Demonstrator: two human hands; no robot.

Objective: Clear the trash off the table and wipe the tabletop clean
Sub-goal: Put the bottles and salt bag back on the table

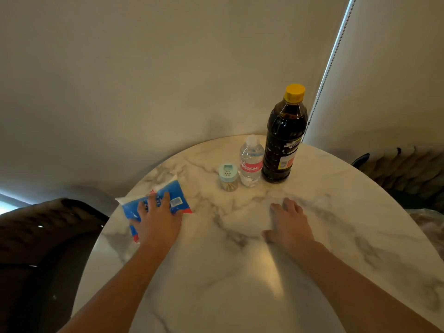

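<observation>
left hand [157, 218] flat on blue packet [176, 192], gripping nothing | right hand [289, 223] fingers spread, empty, on table [240, 284] | clearing and wiping both left

Round marble table [228, 272], blue packet [177, 192], small shaker jar [228, 177], water bottle [251, 162], dark sauce bottle [283, 140]

The small clear plastic water bottle [251, 162] carries a pink label reading "RESH"; other labels are too blurred.
</observation>
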